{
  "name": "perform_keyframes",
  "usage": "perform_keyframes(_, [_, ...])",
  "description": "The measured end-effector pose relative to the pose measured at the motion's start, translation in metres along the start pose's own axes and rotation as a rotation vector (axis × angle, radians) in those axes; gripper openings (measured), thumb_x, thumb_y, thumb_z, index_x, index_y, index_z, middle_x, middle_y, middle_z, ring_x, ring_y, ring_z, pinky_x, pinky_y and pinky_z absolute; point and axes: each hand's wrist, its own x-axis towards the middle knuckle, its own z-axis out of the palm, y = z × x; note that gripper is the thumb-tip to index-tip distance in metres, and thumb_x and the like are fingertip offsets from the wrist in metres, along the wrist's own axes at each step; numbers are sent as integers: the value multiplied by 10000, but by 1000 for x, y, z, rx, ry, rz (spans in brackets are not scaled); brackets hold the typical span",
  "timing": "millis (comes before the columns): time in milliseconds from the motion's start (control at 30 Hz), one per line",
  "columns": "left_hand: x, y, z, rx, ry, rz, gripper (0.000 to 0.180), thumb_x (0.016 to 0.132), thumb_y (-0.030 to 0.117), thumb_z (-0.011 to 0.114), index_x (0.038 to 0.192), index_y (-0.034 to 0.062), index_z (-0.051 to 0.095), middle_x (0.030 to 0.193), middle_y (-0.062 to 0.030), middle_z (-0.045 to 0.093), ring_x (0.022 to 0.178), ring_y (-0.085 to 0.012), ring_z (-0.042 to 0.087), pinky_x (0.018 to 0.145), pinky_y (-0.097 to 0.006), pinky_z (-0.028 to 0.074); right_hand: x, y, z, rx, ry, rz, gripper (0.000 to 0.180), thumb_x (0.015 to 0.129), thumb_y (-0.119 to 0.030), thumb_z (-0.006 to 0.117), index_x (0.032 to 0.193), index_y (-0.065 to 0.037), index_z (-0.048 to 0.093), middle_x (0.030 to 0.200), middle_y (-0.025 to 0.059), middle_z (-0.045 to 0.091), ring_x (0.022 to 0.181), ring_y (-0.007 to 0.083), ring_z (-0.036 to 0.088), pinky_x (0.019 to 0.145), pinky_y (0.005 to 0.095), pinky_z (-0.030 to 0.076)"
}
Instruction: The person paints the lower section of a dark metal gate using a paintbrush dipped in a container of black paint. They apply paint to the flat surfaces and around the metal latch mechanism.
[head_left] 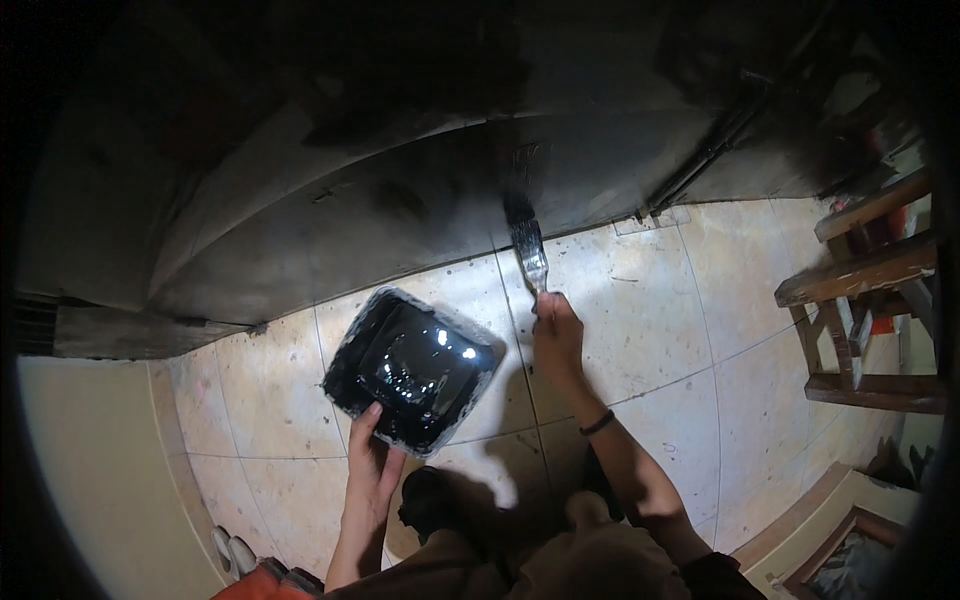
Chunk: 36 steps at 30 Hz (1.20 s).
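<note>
In my left hand (372,455) is a square tub (478,395) by its near corner, thumb over the rim and fingers beneath. Glossy black paint (400,360) lies in it, and its rim is smeared. My right hand (556,335) grips a paintbrush (530,255) by the handle, its metal band above my fingers. The dark bristles point away from me and appear to touch the lower part of a large dark panel (420,200). A wet-looking black streak runs up the panel from the brush tip. Shadow hides much of the panel's upper part.
Pale floor tiles (640,350) with dark specks lie below. At the right stands a wooden stool (860,275). A pair of light shoes (235,552) sits at the lower left, near an orange-red thing (255,582). A cream wall (95,450) borders the left side.
</note>
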Motion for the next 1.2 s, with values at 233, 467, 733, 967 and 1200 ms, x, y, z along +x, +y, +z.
perform_keyframes(233, [-5,11,-18,-129,-29,55,486,942,260,672,1359,44,549,1313,-95,632,1223,-268,604,1068,-454,487,2,-110,-39,300,-76,193,419,1068,-348,431,877,-2,571,645,77,527,601,175,524,584,355,442])
perform_keyframes(467, [-10,19,-14,-119,-27,61,549,925,287,678,1397,59,518,1362,-107,601,1224,-288,603,1062,-457,494,13,-114,-31,320,28,-108,356,1084,-261,442,868,0,550,628,45,470,592,114,463,554,324,404])
perform_keyframes(733, [-12,17,-11,-105,-21,96,547,921,288,679,1391,60,519,1354,-105,603,1236,-286,592,1067,-458,484,-2,-38,-18,144,69,28,391,1086,-288,452,768,-65,497,627,-19,437,570,91,397,529,297,355])
perform_keyframes(967, [-13,14,-8,-97,-5,51,556,920,291,682,1396,59,513,1344,-105,607,1224,-283,597,1056,-449,495,21,-93,-2,207,27,-205,318,1065,-240,475,867,-5,558,682,221,584,596,384,612,543,444,437])
perform_keyframes(1200, [-12,17,-11,-101,-11,95,540,918,291,685,1380,59,531,1350,-99,607,1231,-280,595,1067,-459,486,-17,-33,15,30,-59,-153,333,1077,-254,450,857,-23,546,639,164,547,577,320,572,529,439,422])
